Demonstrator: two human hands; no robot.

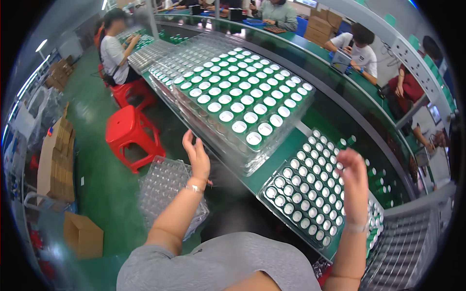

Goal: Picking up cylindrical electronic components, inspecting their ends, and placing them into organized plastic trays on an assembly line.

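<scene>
My left hand is raised in the air beside the workbench edge, fingers apart, with nothing in it. A tall stack of clear plastic trays, its top filled with green cylinders with white round tops, stands in front of it on the bench. My right hand hovers over the right side of a nearer filled tray; its fingers are loosely bent and slightly blurred, and I see nothing between them. Several loose green cylinders stand just beyond that hand.
Clear trays are stacked low at my left, near a red stool. Cardboard boxes sit on the floor. A conveyor runs behind the bench. A wire rack is at right. Other people work along the lines.
</scene>
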